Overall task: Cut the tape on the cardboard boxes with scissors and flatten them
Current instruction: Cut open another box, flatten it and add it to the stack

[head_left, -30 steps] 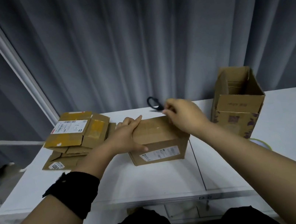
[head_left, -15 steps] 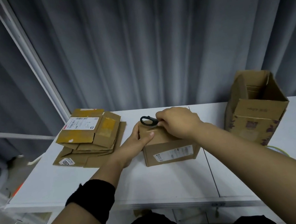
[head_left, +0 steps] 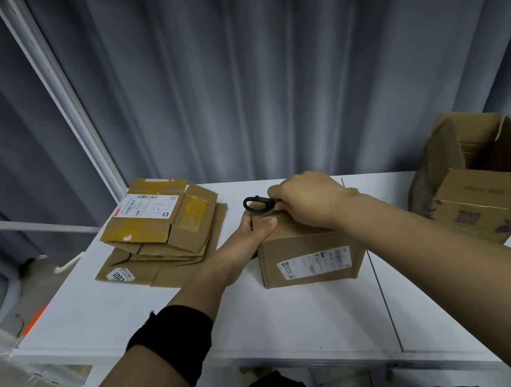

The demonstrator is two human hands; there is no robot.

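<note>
Sliding leftward across the sealed box [head_left: 308,258] since a second ago, the right hand [head_left: 310,201] is gripping the scissors [head_left: 255,205], their long axis lying left-right, handle loop pointing left, blades hidden. The left hand [head_left: 244,243] is clasping the box's top left corner on the table [head_left: 132,313].

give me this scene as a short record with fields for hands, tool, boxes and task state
left hand: grips the far left top corner of the closed box, thumb on top
right hand: holds the scissors at the box top's far edge
scissors: black handle loop shows; blades hidden by the hand
closed box: upright mid table, label facing the camera
flat stack: flattened boxes piled left of it
open box: on the right, top open
task state: closed box not yet flattened
</note>
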